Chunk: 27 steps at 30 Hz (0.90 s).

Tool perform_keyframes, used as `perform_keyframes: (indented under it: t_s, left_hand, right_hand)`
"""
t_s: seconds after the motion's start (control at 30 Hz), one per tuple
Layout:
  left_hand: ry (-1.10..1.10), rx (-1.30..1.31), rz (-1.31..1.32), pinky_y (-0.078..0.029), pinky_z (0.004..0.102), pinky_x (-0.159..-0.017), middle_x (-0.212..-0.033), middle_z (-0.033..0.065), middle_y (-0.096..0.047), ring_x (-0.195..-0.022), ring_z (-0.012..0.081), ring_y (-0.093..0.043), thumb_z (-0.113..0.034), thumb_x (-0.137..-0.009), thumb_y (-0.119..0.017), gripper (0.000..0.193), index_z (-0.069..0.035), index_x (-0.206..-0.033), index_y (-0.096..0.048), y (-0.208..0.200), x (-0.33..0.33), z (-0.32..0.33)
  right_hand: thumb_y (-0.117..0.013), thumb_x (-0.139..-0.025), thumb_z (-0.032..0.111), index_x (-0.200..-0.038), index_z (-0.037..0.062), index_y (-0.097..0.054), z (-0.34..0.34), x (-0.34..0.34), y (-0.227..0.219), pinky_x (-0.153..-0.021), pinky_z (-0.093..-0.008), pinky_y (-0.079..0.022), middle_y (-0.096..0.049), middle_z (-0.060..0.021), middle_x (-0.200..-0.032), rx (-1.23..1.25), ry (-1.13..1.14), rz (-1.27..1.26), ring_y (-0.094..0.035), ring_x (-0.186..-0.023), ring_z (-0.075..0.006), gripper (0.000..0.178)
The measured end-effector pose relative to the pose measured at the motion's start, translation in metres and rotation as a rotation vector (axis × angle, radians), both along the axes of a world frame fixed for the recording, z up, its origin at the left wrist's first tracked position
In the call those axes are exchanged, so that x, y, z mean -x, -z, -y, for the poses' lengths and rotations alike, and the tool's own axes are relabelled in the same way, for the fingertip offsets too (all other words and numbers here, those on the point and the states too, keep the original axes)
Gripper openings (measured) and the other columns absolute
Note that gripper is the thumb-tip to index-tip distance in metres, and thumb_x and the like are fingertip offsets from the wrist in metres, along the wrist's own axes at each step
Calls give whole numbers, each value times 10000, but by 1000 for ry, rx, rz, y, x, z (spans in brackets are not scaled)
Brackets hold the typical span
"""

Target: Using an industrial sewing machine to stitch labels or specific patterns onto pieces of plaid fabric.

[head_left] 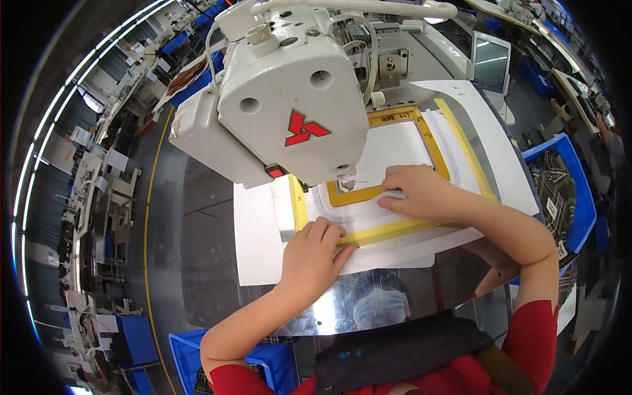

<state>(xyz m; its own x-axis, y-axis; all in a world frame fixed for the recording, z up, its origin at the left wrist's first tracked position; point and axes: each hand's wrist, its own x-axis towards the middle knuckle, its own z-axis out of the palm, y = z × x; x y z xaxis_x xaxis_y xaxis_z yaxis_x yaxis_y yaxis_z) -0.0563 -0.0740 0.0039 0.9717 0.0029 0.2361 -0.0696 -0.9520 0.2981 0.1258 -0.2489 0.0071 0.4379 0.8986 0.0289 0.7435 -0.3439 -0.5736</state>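
Observation:
A white industrial sewing machine head [296, 99] stands over a flat white template [359, 216] edged with yellow tape. My left hand [313, 253] rests on the template's near left corner, fingers on the tape and thumb spread along the near edge. Pinched in my right hand [424, 192] is a small pale grey piece [393, 195] with a rounded end; its kind is hard to make out. That hand sits at the near right part of an amber inner frame [361, 196], right of the needle area. White material [395, 155] shows inside this frame.
The dark, shiny machine table [217, 230] extends around the template. A blue bin [579, 191] of checked fabric stands at right, another blue bin [273, 362] at lower left. A screen [491, 59] stands at the back right. Rows of workstations [99, 191] line the left.

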Motion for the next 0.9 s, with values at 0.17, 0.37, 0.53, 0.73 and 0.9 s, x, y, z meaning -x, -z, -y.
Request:
perform_keyframes:
  t_s: [0.17,0.37,0.53,0.73,0.9]
  left_hand:
    - [188,13,135,-470,410,-844,-1140,110,-588,-1005,303,-589,-240,-786,-725,389,-57,-1096,-580,-4,-10,11]
    - [124,-127,135,-426,426,-971,-1241,182,-535,-1128,355,-527,-314,-804,-703,584,4,-1254,-509,19,-37,5]
    - [143,-52,94,-418,424,-950,-1235,158,-528,-1089,352,-532,-306,-795,-709,562,-24,-1244,-524,17,-42,2]
    - [134,-72,97,-407,426,-955,-1214,164,-533,-1073,341,-533,-353,-797,-705,546,-23,-1200,-545,18,-40,-2]
    - [138,-63,89,-404,432,-959,-1219,158,-533,-1065,345,-535,-361,-786,-714,557,-23,-1196,-549,17,-41,-1]
  right_hand:
    - [-631,-835,333,-912,11,-661,-36,-12,4,-731,-404,-489,-668,-158,-840,64,99,-95,-631,-803,-340,333]
    - [-631,-824,397,-954,37,-680,-51,-18,10,-766,-417,-498,-682,-162,-862,138,111,81,-649,-850,-331,386]
    - [-632,-830,418,-979,39,-684,-41,-21,4,-782,-415,-500,-685,-165,-881,178,114,100,-651,-872,-337,411]
    - [-650,-828,406,-949,28,-686,10,-46,-13,-773,-396,-498,-679,-170,-860,329,271,34,-646,-846,-335,398]
    - [-719,-793,363,-856,28,-667,38,-53,-8,-683,-348,-472,-651,-138,-778,256,404,-63,-612,-734,-276,345]
